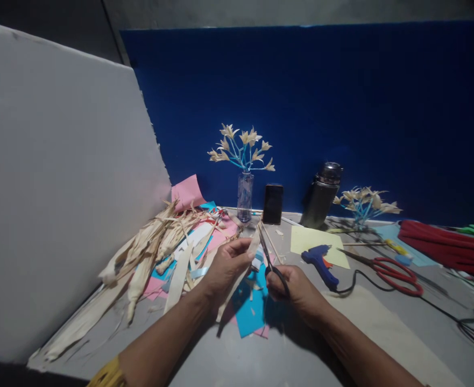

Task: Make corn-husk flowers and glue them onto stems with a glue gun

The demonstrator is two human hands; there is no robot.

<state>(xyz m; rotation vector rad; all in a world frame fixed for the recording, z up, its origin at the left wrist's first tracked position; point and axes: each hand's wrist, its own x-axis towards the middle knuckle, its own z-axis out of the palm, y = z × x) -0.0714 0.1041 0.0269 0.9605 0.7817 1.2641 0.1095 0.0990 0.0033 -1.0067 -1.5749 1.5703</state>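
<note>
Pinched in my left hand is a long pale strip of corn husk; its tail hangs down below the palm. My right hand grips black-handled scissors by the loops, blades pointing up and away along the right side of the strip. Whether the blades are parted or touch the husk I cannot tell. Beneath both hands lie a blue paper sheet and small husk scraps. Left of my left hand a heap of dried corn husks covers pink, blue and white papers.
Husk flowers stand in a glass bottle beside a phone. Behind are a flask and more flowers. A blue glue gun, its cord, red-handled scissors and red cloth lie right.
</note>
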